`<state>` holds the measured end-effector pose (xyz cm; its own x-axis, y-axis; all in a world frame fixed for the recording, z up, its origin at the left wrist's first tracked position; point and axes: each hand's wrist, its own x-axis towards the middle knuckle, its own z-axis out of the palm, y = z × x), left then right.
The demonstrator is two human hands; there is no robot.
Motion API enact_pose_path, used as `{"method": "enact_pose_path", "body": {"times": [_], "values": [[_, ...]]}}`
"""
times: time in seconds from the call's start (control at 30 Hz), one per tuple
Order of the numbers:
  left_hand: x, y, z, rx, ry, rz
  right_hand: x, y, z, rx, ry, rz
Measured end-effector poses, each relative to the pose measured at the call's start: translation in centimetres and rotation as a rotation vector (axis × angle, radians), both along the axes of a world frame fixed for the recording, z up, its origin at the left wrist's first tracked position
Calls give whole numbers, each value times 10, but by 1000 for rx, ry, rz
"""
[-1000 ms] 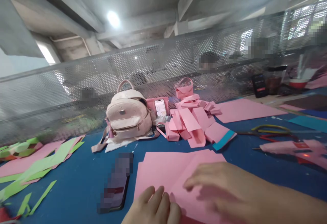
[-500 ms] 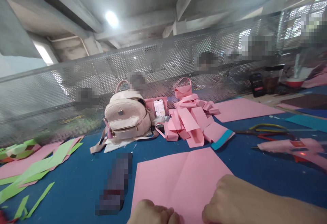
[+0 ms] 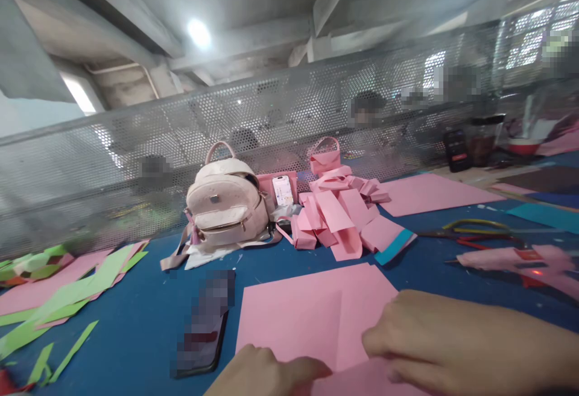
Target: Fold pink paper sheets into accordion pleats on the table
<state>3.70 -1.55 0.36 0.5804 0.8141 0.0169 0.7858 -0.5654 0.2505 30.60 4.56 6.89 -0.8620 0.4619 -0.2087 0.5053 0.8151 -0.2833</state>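
A large pink sheet of paper (image 3: 294, 308) with a crease down its middle lies on the blue tabletop right in front of me. My left hand (image 3: 265, 373) is at its near left side, thumb stretched along the paper and the other fingers mostly out of sight. My right hand (image 3: 414, 339) pinches the near right part between thumb and curled fingers. Between the two hands the near part of the sheet is lifted and folded over toward the middle. A dark phone (image 3: 205, 330) lies just left of the sheet.
Behind the sheet stand a cream backpack (image 3: 226, 206) and a pile of folded pink paper pieces (image 3: 335, 215). To the right lie scissors (image 3: 474, 227) and a pink glue gun (image 3: 511, 259) with a red light. Green strips (image 3: 72, 299) lie left. A perforated metal screen (image 3: 289, 106) closes the back.
The near part of the pink sheet has come up and over between my hands. My right hand has risen slightly, and my left thumb now reaches out along the paper.
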Motion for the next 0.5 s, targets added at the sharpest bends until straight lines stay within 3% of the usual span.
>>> {"method": "enact_pose_path", "body": {"times": [0.23, 0.3, 0.4, 0.5], "values": [[-4, 11, 5, -200, -202, 121, -6, 18, -33, 34, 52, -106], [-6, 14, 6, -281, -271, 211, -8, 25, -40, 7, 71, -132], [-12, 22, 6, -439, -438, 316, -9, 35, -46, -46, 110, -134], [-21, 30, 3, -533, -549, 283, -7, 43, -44, -104, 126, -135]]}}
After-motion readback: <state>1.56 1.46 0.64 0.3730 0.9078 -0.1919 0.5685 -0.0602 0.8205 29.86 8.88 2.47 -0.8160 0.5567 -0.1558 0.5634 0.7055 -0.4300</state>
